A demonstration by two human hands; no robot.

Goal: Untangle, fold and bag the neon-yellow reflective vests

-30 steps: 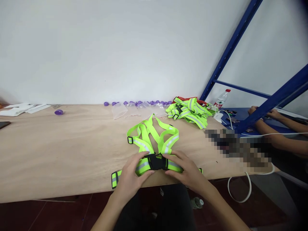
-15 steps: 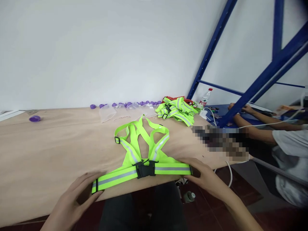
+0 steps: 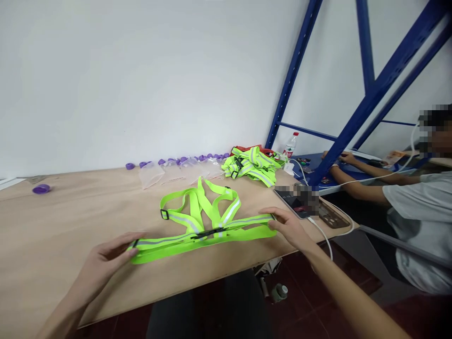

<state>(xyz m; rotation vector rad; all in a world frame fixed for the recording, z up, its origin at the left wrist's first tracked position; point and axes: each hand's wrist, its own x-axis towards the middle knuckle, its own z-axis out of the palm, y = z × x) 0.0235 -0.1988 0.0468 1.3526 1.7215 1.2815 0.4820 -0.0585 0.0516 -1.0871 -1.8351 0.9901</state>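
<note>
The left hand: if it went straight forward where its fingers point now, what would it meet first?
Past the waist strap it holds, the left hand would probably meet the near shoulder loop, around its black slider; height above the table is hard to judge.

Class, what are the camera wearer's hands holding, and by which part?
The left hand and right hand hold the yellow-green harness, one at each end of its bottom strap.

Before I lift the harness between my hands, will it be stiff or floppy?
The harness will probably flop, since its straps bend and curl. It looks light, being mostly thin and open. The black buckle seems rigid, so that part likely won't fold.
</note>
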